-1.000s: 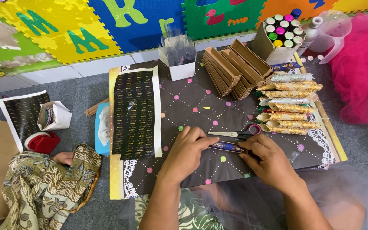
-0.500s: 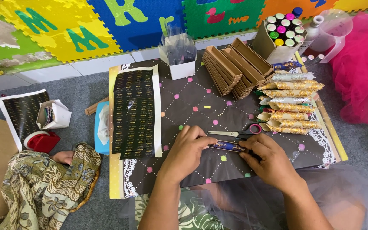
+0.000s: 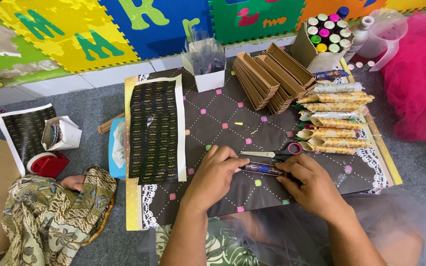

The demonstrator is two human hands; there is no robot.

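My left hand (image 3: 216,173) and my right hand (image 3: 310,183) both hold a thin dark blue roll with a gold pattern (image 3: 261,169), one at each end, low over a black board with coloured squares (image 3: 223,118). Just beyond the roll lie scissors with a pink handle (image 3: 272,153). A pile of finished gold-patterned rolls (image 3: 334,114) lies at the board's right side. On the board's left part rests a black sheet of gold stickers (image 3: 155,129).
Brown cardboard trays (image 3: 267,79) stand leaning at the back, beside a white box of clear sleeves (image 3: 204,61) and a box of coloured bottles (image 3: 324,39). A tape dispenser (image 3: 48,164), another sticker sheet (image 3: 25,127) and patterned cloth (image 3: 55,216) lie left. Pink tulle (image 3: 417,79) is right.
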